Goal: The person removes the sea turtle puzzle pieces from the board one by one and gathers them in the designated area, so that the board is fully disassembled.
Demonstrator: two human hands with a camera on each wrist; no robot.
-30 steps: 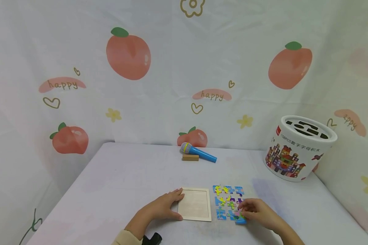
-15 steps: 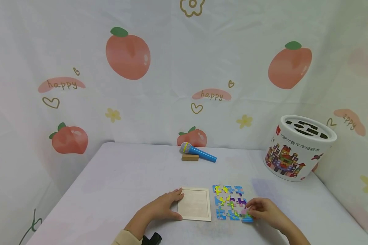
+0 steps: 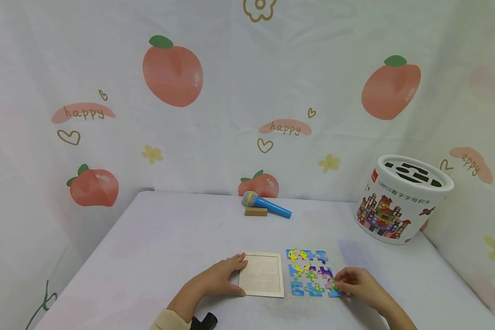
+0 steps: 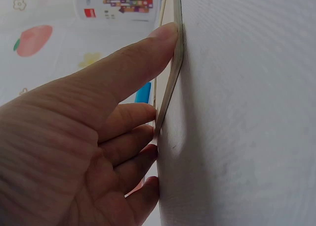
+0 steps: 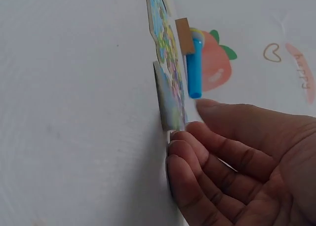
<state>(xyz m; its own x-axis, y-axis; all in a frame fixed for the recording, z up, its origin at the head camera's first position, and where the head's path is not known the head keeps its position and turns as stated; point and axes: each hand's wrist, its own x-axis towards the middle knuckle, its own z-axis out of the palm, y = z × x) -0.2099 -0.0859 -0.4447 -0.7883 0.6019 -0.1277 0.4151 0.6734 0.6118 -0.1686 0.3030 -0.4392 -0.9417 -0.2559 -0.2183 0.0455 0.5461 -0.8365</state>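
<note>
My left hand rests at the left side of a shallow square wooden puzzle tray. Its thumb lies on the tray's rim in the left wrist view, while the fingers reach along the far left corner. To the tray's right, several colourful jigsaw pieces lie in loose rows. My right hand is at the near right corner piece, fingers loosely bent beside its edge. In the right wrist view that piece looks blurred and slightly tilted, with the thumb apart from it.
A blue toy microphone and a small brown wooden block lie at the table's back edge. A large white printed bucket stands at the back right. A black object lies near the left forearm.
My right hand has moved a little right with the corner piece, which has come down from tilted to nearly flat. My left hand and the tray have stayed put.
</note>
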